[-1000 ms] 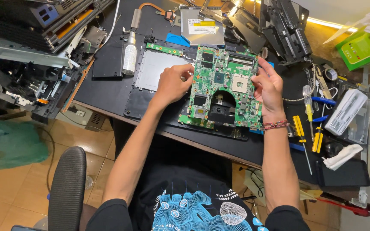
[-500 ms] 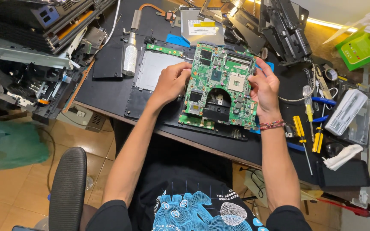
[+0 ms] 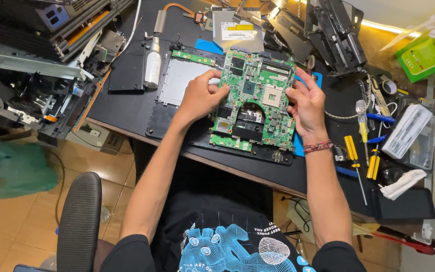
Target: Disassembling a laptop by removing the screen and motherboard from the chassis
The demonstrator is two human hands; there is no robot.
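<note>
While L hand (image 3: pixel 200 98) & R hand (image 3: pixel 305 103) clamp its edges, flat green circuit board (image 3: pixel 255 108) sits tilted.

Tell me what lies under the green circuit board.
Under the green circuit board, held by left hand and right hand, lies a black laptop base. The part beneath the board is hidden.

A silver optical drive (image 3: pixel 236 31) lies at the desk's far edge, a white spray bottle (image 3: pixel 152 68) to its left. Yellow-handled screwdrivers (image 3: pixel 362 156) (several, side by side) lie right, near a green box (image 3: pixel 426 56).
</note>
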